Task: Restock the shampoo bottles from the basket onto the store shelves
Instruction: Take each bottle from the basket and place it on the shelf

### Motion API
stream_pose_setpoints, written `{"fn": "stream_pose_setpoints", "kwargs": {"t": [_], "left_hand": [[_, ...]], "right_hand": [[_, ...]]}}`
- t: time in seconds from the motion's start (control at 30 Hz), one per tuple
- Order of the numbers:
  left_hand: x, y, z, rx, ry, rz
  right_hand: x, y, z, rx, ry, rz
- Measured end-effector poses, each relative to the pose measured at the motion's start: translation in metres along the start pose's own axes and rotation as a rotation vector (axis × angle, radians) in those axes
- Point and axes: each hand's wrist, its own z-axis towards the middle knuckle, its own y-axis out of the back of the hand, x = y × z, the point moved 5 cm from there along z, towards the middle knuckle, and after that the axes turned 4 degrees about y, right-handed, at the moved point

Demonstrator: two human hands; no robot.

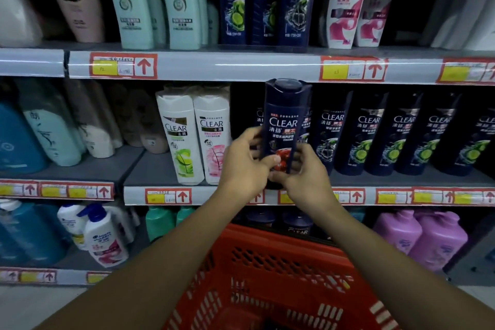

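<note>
Dim store shelves are filling the view, three tiers of shampoo behind price rails. On the middle shelf [171,169] a dark gap is showing between the white Clear bottles [195,136] and the row of dark Clear bottles [380,134], and the person is holding a dark blue Clear bottle [285,126] upright right in front of that gap, label facing out, probably so that it lines up with its own kind.

Both hands are gripping its lower part: the left hand [245,161] is curling round the left side with the thumb across the front, and the right hand [302,171] is pinching the base from the right.

The red basket [267,262] is sitting below the arms; what is lying in it is too dark to tell.

The upper shelf's price rail [241,67] is sitting just above the cap, so the bottle seems to need a low entry, and the neighbouring bottles are standing close on both sides.
</note>
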Motion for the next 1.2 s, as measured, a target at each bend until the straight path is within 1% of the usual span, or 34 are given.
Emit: {"fn": "stream_pose_setpoints", "kwargs": {"t": [0.13, 0.23, 0.33, 0.53, 0.7, 0.77, 0.83, 0.93, 1.07, 1.13, 1.2], "left_hand": [[0.009, -0.003, 0.024, -0.024, -0.03, 0.049], [0.021, -0.002, 0.031, -0.05, -0.038, 0.089], [0.035, -0.002, 0.035, -0.063, 0.001, 0.12], [0.041, -0.004, 0.051, -0.083, 0.028, 0.205], [0.045, -0.004, 0.047, -0.088, 0.055, 0.164], [0.044, -0.004, 0.044, -0.087, 0.086, 0.157], [0.041, -0.003, 0.039, -0.089, 0.115, 0.161], [0.031, 0.001, 0.024, -0.104, 0.158, 0.135], [0.022, 0.007, -0.011, -0.121, 0.136, 0.104], [0.032, 0.007, -0.038, -0.073, 0.146, 0.074], [0.052, 0.0, -0.067, 0.019, 0.172, 0.062]], "right_hand": [[-0.013, -0.011, 0.033, -0.018, 0.027, -0.031], [-0.027, -0.02, 0.042, 0.035, 0.018, -0.05], [-0.038, -0.026, 0.045, 0.066, 0.008, -0.116], [-0.039, -0.027, 0.049, 0.037, 0.001, -0.2], [-0.038, -0.027, 0.043, 0.009, 0.02, -0.235], [-0.036, -0.025, 0.039, 0.017, -0.012, -0.257], [-0.032, -0.02, 0.034, 0.018, -0.054, -0.263], [-0.02, -0.002, 0.018, -0.027, -0.065, -0.274], [-0.007, 0.026, -0.025, -0.077, 0.018, -0.281], [-0.013, 0.031, -0.055, -0.048, 0.037, -0.272], [-0.032, 0.025, -0.085, 0.06, 0.002, -0.303]]}}
